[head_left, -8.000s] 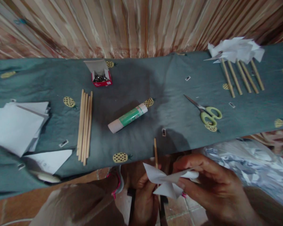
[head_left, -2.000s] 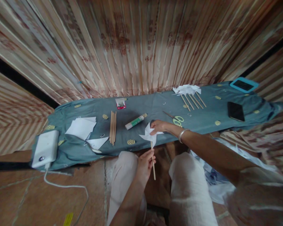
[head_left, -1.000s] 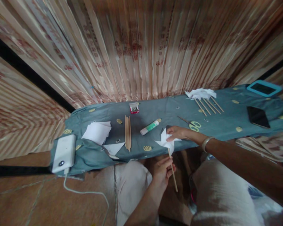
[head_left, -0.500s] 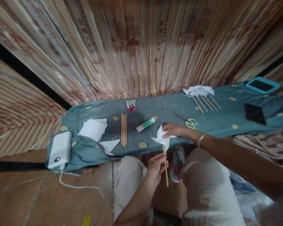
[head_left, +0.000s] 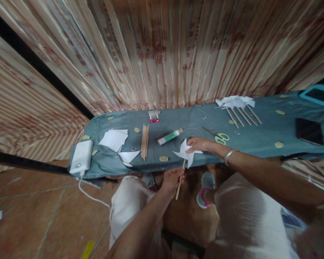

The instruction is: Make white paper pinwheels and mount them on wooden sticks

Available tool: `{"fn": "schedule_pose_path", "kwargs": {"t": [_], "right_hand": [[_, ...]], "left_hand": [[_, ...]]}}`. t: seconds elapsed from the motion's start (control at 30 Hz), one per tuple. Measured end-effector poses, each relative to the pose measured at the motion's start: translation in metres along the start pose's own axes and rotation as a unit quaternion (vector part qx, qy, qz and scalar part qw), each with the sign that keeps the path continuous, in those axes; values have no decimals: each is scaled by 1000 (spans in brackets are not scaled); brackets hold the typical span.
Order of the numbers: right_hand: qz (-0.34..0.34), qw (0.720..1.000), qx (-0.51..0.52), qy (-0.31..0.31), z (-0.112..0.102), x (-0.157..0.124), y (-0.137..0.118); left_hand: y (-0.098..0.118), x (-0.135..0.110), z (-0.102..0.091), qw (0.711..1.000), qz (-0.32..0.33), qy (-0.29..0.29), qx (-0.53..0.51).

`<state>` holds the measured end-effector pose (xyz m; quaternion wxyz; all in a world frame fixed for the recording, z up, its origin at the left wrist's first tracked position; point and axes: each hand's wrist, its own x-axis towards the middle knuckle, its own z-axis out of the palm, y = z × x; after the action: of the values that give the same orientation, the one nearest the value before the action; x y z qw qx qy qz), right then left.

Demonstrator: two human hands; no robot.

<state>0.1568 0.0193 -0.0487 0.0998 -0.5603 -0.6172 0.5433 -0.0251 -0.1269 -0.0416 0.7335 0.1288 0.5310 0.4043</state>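
Note:
A white paper pinwheel (head_left: 188, 155) on a thin wooden stick (head_left: 178, 187) is held over the front edge of the cloth-covered bench. My left hand (head_left: 173, 178) is closed round the stick below the paper. With thumb and fingers pinched, my right hand (head_left: 196, 144) grips the pinwheel near its centre from the right. Just behind lies a glue stick (head_left: 168, 137) with a green label. Green-handled scissors (head_left: 220, 138) rest to the right, beyond my right wrist.
Several wooden sticks (head_left: 144, 142) lie beside white paper sheets (head_left: 113, 140) and a small red box (head_left: 153, 117). Finished pinwheels (head_left: 235, 101) are at the back right. A black phone (head_left: 309, 131), a blue-framed tablet (head_left: 319, 95) and a white power bank (head_left: 81, 156) lie towards the ends.
The view has shifted, and most bench items appear moved in it. The stick's lower end has swung left together with my left hand. Both hands keep their hold.

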Motion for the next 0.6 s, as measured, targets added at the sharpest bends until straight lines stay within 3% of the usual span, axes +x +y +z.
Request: {"fn": "schedule_pose_path", "kwargs": {"t": [0.6], "right_hand": [[26, 1000, 1, 1, -1, -5, -6]], "left_hand": [[-18, -2, 15, 998, -20, -15, -59]]}}
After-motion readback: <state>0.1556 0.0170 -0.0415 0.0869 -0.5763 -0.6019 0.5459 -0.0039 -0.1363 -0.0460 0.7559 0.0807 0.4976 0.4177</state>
